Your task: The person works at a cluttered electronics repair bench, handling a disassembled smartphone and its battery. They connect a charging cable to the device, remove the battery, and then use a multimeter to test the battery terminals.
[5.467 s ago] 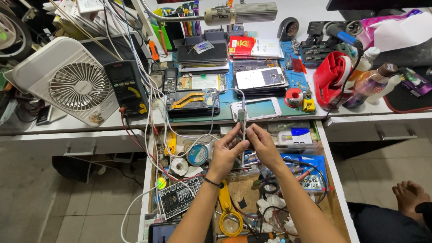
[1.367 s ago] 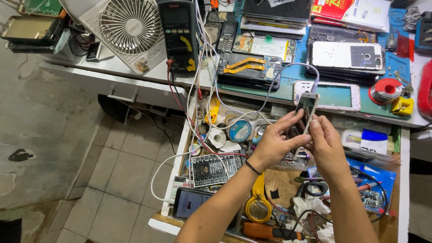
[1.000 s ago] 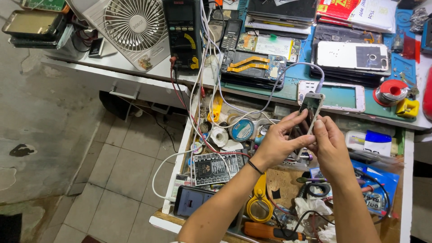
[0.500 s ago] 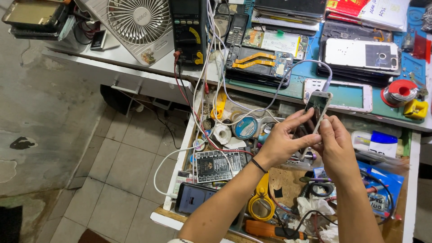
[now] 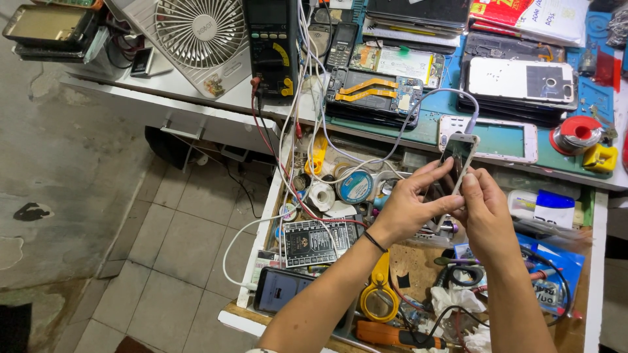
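Head view: a small phone is held upright, slightly tilted, right of the frame's centre, above an open drawer crammed with tools. It is pinched along its left edge by the fingers of the left hand, whose wrist carries a dark band. The right hand is closed against the phone's right edge and lower back, thumb and fingers pressed to it. A white cable is plugged into the phone's top and loops up across the desk.

Just behind the phone, on a teal mat, a white phone frame is laid flat. To its upper left an opened phone with orange flex cables is seen, and a black multimeter stands further left. A white fan is placed at the upper left. In the drawer below, a blue-lidded round tin and a yellow-handled tool are visible.
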